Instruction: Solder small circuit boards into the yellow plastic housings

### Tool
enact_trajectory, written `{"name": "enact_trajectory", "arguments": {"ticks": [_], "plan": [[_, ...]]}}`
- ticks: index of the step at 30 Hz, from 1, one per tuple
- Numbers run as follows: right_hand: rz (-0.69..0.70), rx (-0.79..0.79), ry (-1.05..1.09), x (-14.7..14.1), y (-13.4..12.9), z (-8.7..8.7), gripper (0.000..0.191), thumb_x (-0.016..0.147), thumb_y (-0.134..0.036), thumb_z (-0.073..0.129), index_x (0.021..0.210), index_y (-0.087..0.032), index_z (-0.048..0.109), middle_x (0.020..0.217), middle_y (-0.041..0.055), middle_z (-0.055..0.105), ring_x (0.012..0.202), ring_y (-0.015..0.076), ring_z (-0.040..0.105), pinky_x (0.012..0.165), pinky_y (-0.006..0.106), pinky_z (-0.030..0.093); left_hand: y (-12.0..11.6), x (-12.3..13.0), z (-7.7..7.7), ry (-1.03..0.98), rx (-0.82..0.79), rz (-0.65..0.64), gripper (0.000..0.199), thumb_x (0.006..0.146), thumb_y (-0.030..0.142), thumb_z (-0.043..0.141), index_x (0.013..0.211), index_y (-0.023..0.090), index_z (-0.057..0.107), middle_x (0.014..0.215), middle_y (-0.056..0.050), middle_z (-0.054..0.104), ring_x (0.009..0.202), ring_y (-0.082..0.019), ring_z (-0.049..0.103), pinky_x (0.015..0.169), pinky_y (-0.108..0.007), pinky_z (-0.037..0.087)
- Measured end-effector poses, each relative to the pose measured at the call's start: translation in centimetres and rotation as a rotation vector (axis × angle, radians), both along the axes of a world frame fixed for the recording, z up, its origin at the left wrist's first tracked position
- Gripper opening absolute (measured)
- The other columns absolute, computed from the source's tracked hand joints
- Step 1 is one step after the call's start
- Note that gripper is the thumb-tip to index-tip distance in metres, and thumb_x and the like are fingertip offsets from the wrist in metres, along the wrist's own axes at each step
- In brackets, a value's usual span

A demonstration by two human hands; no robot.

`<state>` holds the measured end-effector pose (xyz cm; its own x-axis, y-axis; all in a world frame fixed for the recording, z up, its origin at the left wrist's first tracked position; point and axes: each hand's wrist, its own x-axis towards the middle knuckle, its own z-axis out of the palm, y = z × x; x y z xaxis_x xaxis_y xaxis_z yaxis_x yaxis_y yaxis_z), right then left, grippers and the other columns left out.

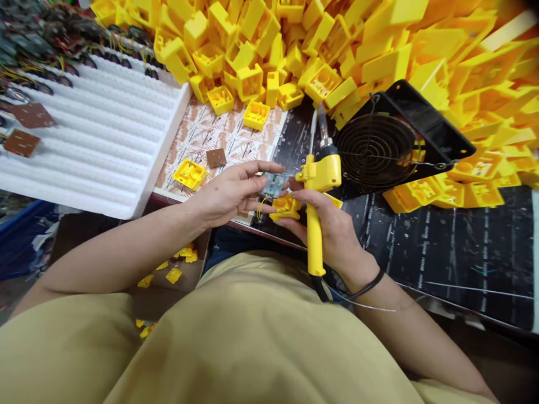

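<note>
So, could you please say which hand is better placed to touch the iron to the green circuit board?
Right, probably: the right hand grips the yellow soldering iron, while the left hand holds the circuit board.

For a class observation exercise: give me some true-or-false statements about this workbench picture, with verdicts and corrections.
1. The right hand grips a yellow soldering iron. True.
2. The left hand holds a pair of pliers. False: it holds a small circuit board.
3. The fan has a white frame. False: its frame is black.
4. A white foam tray lies to the left of the hands. True.
</note>
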<state>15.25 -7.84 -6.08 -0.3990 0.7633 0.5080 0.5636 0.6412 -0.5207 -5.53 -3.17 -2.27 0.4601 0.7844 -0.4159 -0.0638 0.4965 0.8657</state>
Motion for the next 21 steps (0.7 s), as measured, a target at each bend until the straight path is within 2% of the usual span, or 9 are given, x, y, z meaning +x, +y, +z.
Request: {"name": "enact_trajectory", "arguments": {"ticks": [5,10,14,17,21], "plan": [[-0.004,0.016,-0.055,0.9,-0.3,-0.3,0.05,0.083,-0.027,0.074,0.125,-0.023,0.047,0.108,0.0081,0.067,0.107,0.0244,0.066,0.086,0.036,0.057,0.4,-0.5,-0.5,-0.017,-0.137,0.033,0.032,0.088,0.007,0.054,0.117,0.016,0.062,0.091,-0.001,0.068,0.073,-0.007,0.067,0.072,-0.023,0.062],[0.013,0.037,-0.056,1.4,-0.7,-0.7,0.049,0.083,-0.026,0.074,0.124,-0.022,0.048,0.085,0.0024,0.062,0.087,0.0216,0.067,0.091,0.041,0.056,0.5,0.1,-0.7,-0.052,-0.147,0.043,0.034,0.081,0.002,0.062,0.113,0.012,0.062,0.078,0.0,0.068,0.069,-0.008,0.067,0.067,-0.021,0.061],[0.006,0.043,-0.05,1.4,-0.8,-0.9,0.05,0.083,-0.026,0.074,0.126,-0.022,0.048,0.085,0.0019,0.061,0.076,0.019,0.063,0.092,0.043,0.056,0.7,0.3,-1.1,-0.089,-0.133,0.041,0.028,0.077,0.002,0.067,0.104,0.012,0.064,0.08,-0.001,0.07,0.072,-0.009,0.068,0.068,-0.02,0.061],[0.003,0.05,-0.041,1.4,-0.9,-0.9,0.049,0.084,-0.026,0.073,0.126,-0.023,0.048,0.088,0.0033,0.063,0.081,0.02,0.065,0.091,0.042,0.056,0.8,0.3,-1.2,-0.095,-0.119,0.052,0.025,0.077,0.002,0.068,0.1,0.011,0.065,0.083,-0.002,0.071,0.074,-0.009,0.069,0.067,-0.019,0.06],[0.001,0.049,-0.032,1.5,-1.1,-0.9,0.048,0.086,-0.026,0.07,0.128,-0.023,0.048,0.102,0.008,0.066,0.098,0.0239,0.066,0.092,0.043,0.057,0.9,0.6,-1.1,-0.086,-0.134,0.071,0.023,0.076,-0.001,0.064,0.097,0.01,0.066,0.084,-0.002,0.071,0.072,-0.009,0.069,0.067,-0.019,0.059]]}}
